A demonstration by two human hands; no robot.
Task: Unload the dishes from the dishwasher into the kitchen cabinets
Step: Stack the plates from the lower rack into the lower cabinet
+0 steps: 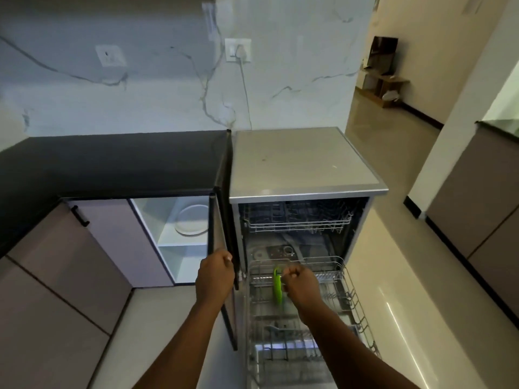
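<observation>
one plate (191, 219) sits on the cabinet shelf (179, 242) — nearly done. left hand (214, 272) grips cabinet door (217, 242) edge; right hand (299, 282) pinches green item (278, 286) in lower rack (345, 293) — racks otherwise look bare.

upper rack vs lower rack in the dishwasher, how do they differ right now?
The upper rack sits pushed inside the dishwasher; the lower rack is pulled out over the floor. The upper rack looks empty from here; the lower rack holds a green item, gripped by the right hand. The upper rack lies in shadow; the lower rack is lit. Both are pale wire baskets.
</observation>
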